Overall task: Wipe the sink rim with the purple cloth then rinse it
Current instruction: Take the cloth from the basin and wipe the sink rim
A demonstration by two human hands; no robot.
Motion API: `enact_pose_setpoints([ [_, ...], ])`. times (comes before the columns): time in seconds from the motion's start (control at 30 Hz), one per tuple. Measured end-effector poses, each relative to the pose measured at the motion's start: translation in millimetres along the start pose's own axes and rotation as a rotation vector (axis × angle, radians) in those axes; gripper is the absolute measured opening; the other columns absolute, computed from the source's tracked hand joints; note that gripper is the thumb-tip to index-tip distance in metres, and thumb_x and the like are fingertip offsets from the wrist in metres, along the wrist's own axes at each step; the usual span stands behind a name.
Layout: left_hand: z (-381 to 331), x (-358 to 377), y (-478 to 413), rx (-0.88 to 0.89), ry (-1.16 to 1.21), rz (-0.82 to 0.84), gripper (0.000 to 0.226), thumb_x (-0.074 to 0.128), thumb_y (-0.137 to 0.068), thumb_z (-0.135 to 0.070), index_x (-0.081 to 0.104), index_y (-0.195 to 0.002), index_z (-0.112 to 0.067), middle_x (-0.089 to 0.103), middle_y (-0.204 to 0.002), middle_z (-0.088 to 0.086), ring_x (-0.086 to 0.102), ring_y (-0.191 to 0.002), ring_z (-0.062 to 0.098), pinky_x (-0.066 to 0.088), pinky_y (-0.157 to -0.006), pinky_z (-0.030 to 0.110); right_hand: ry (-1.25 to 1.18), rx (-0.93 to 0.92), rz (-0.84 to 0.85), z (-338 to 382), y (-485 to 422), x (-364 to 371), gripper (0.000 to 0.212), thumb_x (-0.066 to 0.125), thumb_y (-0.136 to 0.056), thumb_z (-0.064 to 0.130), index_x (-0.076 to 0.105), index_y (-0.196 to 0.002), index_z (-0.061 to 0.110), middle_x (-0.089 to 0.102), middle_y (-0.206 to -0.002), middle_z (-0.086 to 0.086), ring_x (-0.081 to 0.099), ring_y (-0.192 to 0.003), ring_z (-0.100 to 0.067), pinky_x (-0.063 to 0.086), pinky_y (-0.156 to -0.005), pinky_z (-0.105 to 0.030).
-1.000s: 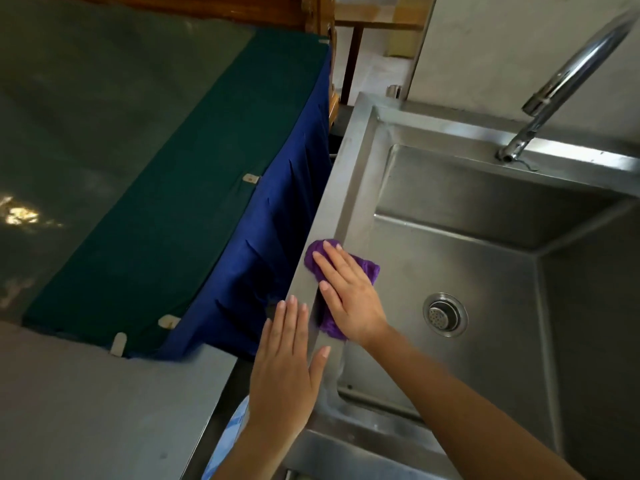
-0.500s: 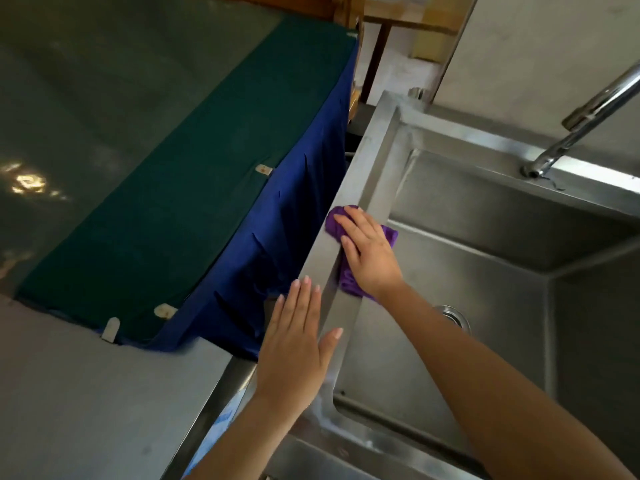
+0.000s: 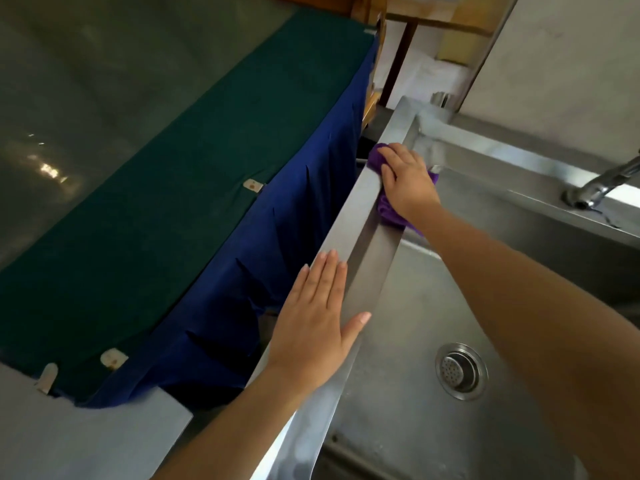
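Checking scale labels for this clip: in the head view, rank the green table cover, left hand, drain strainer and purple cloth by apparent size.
1. green table cover
2. left hand, enlarged by nearness to the camera
3. drain strainer and purple cloth: unranked, since the right hand hides most of the cloth

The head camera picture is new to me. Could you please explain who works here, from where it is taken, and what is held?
No machine: a person works with two bare hands, filmed by a camera worn on the head, looking down. The right hand presses a crumpled purple cloth on the left rim of the stainless steel sink, near the far corner. The left hand lies flat on the same rim, nearer, holding nothing. The basin has a round metal drain strainer; a chrome tap stands behind. Beside the sink hangs dark blue fabric.
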State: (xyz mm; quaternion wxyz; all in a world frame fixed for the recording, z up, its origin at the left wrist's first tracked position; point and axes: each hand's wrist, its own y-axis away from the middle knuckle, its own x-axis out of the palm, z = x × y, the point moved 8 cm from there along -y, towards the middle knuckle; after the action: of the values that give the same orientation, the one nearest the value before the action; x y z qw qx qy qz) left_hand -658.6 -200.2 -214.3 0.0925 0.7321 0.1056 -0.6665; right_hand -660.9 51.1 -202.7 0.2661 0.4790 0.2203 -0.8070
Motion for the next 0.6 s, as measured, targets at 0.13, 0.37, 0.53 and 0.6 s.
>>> enact_pose_setpoints([
  [0.13, 0, 1, -1, -0.014, -0.02, 0.001, 0.075, 0.012, -0.095, -0.058, 0.024, -0.145, -0.003, 0.024, -0.153, 0.013, 0.018, -0.143, 0.024, 0.014, -0.111, 0.04, -0.014, 0.025, 0.02, -14, -31, -5, 0.042, 0.032, -0.1, 0.024, 0.038, -0.141, 0.017, 0.036, -0.148, -0.004, 0.032, -0.133, -0.03, 0.023, -0.114, -0.041],
  [0.37, 0, 1, -1, -0.021, -0.047, -0.003, 0.076, 0.015, -0.094, -0.06, 0.023, -0.145, -0.003, 0.023, -0.153, 0.013, 0.017, -0.143, 0.024, 0.015, -0.111, 0.041, -0.078, -0.026, 0.022, -4, -12, -4, 0.042, 0.035, -0.099, 0.02, 0.041, -0.14, 0.016, 0.036, -0.149, -0.002, 0.024, -0.139, -0.026, 0.018, -0.116, -0.04],
  [0.53, -1, -1, -2, -0.016, -0.056, 0.006, 0.077, 0.015, -0.094, -0.059, 0.023, -0.145, -0.003, 0.023, -0.153, 0.013, 0.018, -0.143, 0.025, 0.016, -0.111, 0.04, -0.092, -0.14, -0.013, 25, 28, 3, 0.041, 0.04, -0.096, 0.016, 0.047, -0.137, 0.013, 0.042, -0.146, -0.004, 0.027, -0.138, -0.027, 0.016, -0.116, -0.034],
  [0.6, -2, 1, -2, -0.014, -0.063, 0.022, 0.076, 0.013, -0.094, -0.059, 0.026, -0.144, -0.002, 0.026, -0.152, 0.013, 0.021, -0.142, 0.025, 0.02, -0.115, 0.041, -0.121, -0.172, -0.025, 34, 41, 7, 0.04, 0.041, -0.095, 0.015, 0.051, -0.133, 0.012, 0.047, -0.143, -0.005, 0.031, -0.136, -0.028, 0.016, -0.115, -0.032],
])
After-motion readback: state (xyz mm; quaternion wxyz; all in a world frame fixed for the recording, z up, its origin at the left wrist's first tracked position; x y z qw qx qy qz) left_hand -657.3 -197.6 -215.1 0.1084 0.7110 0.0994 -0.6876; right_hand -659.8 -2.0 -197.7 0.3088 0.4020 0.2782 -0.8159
